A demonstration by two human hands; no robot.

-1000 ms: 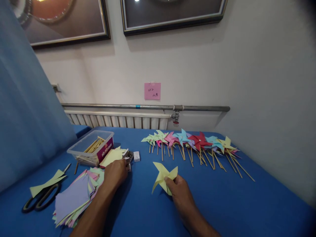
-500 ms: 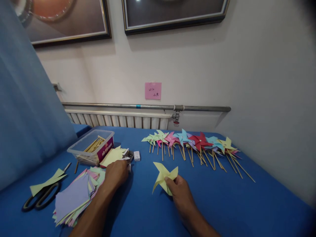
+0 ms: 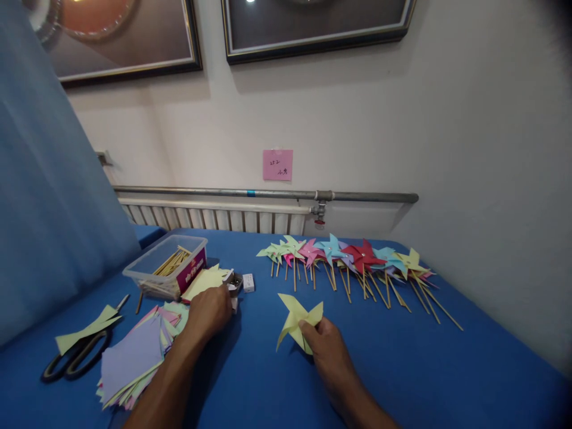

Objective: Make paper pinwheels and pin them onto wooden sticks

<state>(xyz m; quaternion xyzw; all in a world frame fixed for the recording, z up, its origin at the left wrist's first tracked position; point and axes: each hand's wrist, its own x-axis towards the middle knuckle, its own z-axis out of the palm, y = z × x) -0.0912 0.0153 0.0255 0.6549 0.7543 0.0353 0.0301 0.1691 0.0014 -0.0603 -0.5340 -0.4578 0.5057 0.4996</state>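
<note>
Lower centre, our right hand [image 3: 329, 348] pinches the yellow pinwheel [image 3: 294, 319], likely light, easily creased, best held mid-fold; whether our left hand [image 3: 211, 313] grips, we cannot tell.

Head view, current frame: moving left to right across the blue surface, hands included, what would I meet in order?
Scissors, paper stack, left hand, small white box, held yellow pinwheel, right hand, red pinwheel.
</note>
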